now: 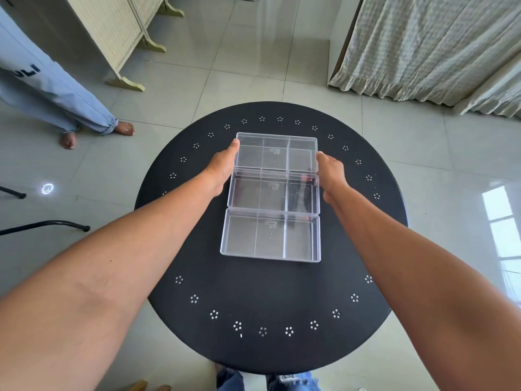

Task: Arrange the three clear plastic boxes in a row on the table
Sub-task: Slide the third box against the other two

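Bright daylight — window glare on the floor (499,221) at right; edges bend, perhaps slightly soft.

Bare forearms, no sleeves; ripped blue jeans (293,380) below.

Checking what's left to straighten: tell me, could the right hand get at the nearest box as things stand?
Probably yes. The right hand is at the far box, and the nearest box lies uncovered beside that forearm.

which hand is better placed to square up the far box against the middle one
Slightly the left hand: its fingers reach up the far box side. The right hand sits lower, by the seam with the middle box.
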`<state>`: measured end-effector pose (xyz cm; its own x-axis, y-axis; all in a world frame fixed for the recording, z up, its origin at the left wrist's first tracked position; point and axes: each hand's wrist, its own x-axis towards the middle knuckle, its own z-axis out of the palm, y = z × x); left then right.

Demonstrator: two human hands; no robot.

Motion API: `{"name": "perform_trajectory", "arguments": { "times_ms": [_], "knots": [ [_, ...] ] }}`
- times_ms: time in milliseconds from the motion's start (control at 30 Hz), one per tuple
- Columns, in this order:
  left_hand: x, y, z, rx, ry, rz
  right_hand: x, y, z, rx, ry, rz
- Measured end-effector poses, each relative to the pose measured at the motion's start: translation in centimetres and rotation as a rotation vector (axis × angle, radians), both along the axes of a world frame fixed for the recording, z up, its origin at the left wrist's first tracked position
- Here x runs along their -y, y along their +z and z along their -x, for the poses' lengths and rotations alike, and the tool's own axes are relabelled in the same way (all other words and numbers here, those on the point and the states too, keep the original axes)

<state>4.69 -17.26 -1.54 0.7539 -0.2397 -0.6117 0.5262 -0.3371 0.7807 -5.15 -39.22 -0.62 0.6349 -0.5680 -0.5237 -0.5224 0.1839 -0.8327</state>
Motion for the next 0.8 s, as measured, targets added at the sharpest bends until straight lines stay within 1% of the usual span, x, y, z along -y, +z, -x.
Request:
{"name": "perform_trajectory", "arguments": {
  "times_ms": [200, 400, 800],
  "knots": [
    [0.3, 0.3, 0.7, 0.011, 0.012, -0.018, 0.1, -0.4, 0.3, -0.019, -0.056, -0.038],
    [0.4, 0.5, 1.1, 0.007, 0.014, -0.010, 0.1, -0.5, 0.6, -0.053, -0.041, -0.006],
    [0.0, 0.1, 0.8, -0.025, -0.013, -0.004, -0.1, -0.6, 0.8, -0.043, -0.064, -0.019]
  ]
}}
